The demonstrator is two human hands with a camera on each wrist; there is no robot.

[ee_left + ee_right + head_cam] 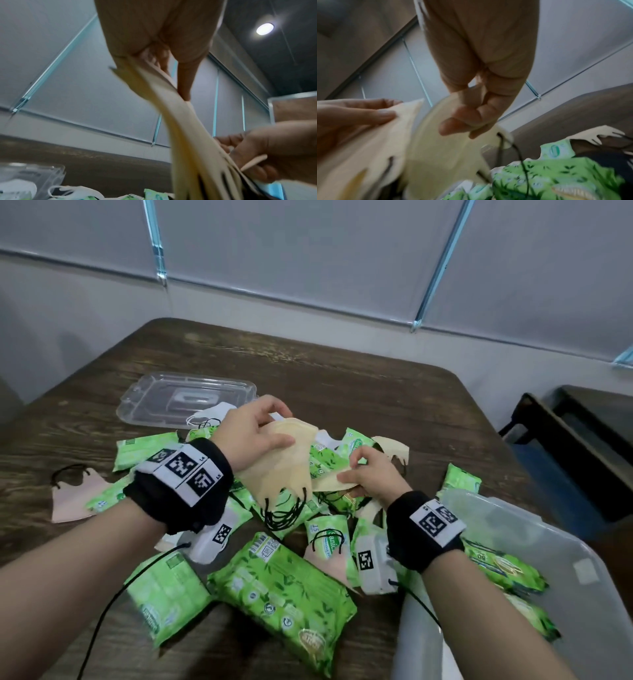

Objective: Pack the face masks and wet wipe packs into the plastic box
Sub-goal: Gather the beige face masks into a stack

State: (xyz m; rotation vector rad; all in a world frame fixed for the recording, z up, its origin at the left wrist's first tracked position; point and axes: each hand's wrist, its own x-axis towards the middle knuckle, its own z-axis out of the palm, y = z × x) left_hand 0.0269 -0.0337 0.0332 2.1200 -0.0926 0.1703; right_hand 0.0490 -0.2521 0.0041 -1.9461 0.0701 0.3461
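My left hand (284, 426) grips a stack of beige face masks (287, 470) by its top, above the pile; black ear loops dangle from its lower edge. In the left wrist view the fingers (184, 86) pinch the stack (192, 128). Just right of it, my right hand (356, 470) pinches a single beige mask (330, 482) against the stack's edge. The right wrist view shows the hand (465, 125) curled on this mask (440, 151). Green wet wipe packs (284, 587) lie scattered below both hands. The translucent plastic box (561, 532) stands at the lower right, holding wipe packs (503, 568).
The box's clear lid (185, 398) lies at the back left with a white mask (212, 414) by it. A pink mask (75, 498) sits at the far left. Another beige mask (394, 448) lies behind my right hand. A dark bench (565, 446) stands beyond the table's right edge.
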